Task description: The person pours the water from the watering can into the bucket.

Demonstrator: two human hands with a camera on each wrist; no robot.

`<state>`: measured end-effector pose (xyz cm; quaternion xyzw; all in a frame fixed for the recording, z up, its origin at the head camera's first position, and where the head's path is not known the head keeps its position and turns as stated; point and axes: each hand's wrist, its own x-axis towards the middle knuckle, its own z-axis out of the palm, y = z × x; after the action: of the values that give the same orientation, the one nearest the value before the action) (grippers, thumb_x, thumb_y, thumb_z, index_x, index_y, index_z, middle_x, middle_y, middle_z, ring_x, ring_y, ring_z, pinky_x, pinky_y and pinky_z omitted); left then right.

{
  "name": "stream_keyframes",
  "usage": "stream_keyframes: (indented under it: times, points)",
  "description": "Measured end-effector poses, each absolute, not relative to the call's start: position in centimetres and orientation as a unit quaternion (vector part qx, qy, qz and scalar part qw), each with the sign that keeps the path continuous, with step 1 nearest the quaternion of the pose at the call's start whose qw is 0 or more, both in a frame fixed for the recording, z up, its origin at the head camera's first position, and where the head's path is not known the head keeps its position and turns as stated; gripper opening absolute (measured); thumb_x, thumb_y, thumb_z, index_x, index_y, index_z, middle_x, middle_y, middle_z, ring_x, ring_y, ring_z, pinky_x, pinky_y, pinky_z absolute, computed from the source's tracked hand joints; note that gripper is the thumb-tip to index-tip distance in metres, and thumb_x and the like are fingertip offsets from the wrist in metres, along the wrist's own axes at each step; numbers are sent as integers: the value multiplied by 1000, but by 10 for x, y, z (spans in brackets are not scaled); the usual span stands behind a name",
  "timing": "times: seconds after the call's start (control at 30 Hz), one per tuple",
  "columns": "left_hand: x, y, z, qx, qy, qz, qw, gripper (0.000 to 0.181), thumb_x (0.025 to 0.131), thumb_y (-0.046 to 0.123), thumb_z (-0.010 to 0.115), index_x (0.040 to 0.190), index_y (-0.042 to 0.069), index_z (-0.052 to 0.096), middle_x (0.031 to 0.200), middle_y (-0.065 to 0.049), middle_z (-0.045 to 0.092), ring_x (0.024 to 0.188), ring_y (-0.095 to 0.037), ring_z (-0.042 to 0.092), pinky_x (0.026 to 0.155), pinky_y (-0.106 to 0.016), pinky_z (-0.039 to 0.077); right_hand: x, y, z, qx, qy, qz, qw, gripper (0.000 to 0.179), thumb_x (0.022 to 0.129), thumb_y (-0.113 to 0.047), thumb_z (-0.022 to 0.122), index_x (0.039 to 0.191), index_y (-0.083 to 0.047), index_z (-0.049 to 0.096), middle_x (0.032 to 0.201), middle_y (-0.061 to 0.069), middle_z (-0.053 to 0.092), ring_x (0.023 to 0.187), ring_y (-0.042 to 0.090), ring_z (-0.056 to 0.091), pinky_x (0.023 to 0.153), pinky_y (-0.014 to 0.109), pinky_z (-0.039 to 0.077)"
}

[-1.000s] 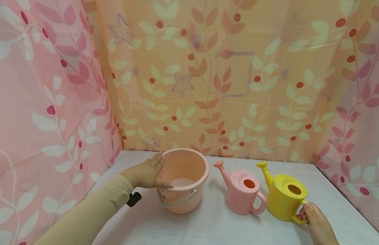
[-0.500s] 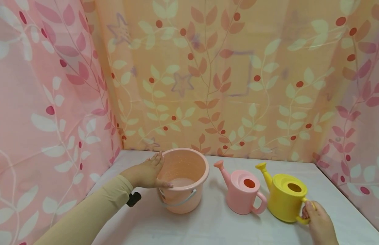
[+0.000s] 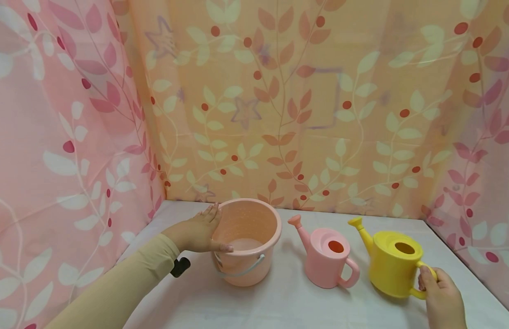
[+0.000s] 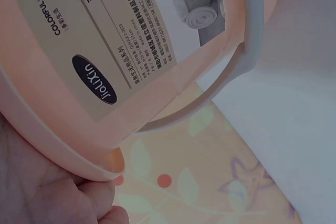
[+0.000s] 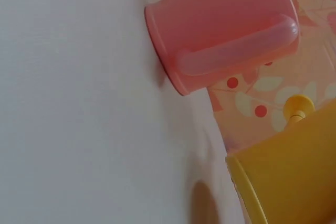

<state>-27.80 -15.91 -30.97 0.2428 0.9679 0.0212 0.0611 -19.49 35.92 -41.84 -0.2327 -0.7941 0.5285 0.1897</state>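
Observation:
My left hand (image 3: pixel 196 233) lies on the left side of the peach bucket (image 3: pixel 250 221), thumb over the front rim and fingers stretched along the far side. In the left wrist view, the palm meets the rim below a printed label (image 4: pixel 105 35); a grey bail handle (image 4: pixel 252 24) hangs from the bucket. At the right, my right hand (image 3: pixel 443 299) grips the handle of a yellow watering can (image 3: pixel 394 269). The right wrist view has that can's base just off the white surface, its shadow apart from it. The gripping fingers are partly hidden behind the handle.
Between bucket and yellow can stands a pink watering can (image 3: pixel 326 267), its spout toward the back left. Leaf-patterned cloth (image 3: pixel 246 114) walls the white table (image 3: pixel 303 310) at the back and both sides. A small black device (image 3: pixel 180 267) shows beneath the left wrist.
My right hand has moved right with the yellow watering can, widening the gap to the pink one. The left hand, the bucket and the pink watering can have stayed put.

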Motion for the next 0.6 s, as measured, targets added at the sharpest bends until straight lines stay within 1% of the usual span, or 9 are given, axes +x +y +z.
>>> stream_keyframes:
  times: [0.13, 0.27, 0.37, 0.47, 0.6]
  points:
    - [-278, -159, -310, 243, 968, 24, 61, 116, 71, 79, 43, 144, -6, 11, 150, -24, 1, 137, -37, 8, 109, -50, 14, -195, 364, -409, -190, -772, 568, 213, 43, 95, -41, 39, 91, 1, 46, 71, -4, 44, 74, 7, 39, 57, 14, 37]
    - [-279, -159, -311, 241, 968, 23, 60, 117, 71, 80, 42, 144, -6, 10, 150, -24, 1, 138, -36, 7, 109, -49, 14, -195, 367, -399, -156, -783, 553, 238, 39, 97, -35, 39, 90, 2, 46, 70, -5, 45, 72, 7, 40, 57, 14, 37]
    - [-279, -159, -311, 241, 969, 20, 59, 117, 71, 81, 41, 144, -6, 11, 150, -24, 1, 138, -35, 7, 109, -49, 14, -195, 368, -392, -158, -810, 511, 242, 38, 98, -36, 36, 91, 1, 45, 72, -5, 45, 71, 7, 40, 56, 14, 37]
    - [-279, -159, -312, 242, 968, 19, 57, 117, 71, 81, 40, 144, -6, 11, 150, -24, 2, 138, -34, 7, 109, -49, 14, -196, 367, -384, -156, -824, 489, 240, 39, 98, -37, 34, 92, 1, 43, 76, -3, 43, 73, 9, 39, 56, 14, 37]
    - [-279, -160, -313, 245, 968, 15, 53, 117, 71, 81, 40, 143, -6, 12, 150, -24, 2, 138, -34, 7, 109, -48, 14, -195, 365, -375, -125, -834, 477, 250, 37, 98, -35, 35, 91, 1, 42, 77, -1, 42, 75, 11, 37, 57, 16, 35]
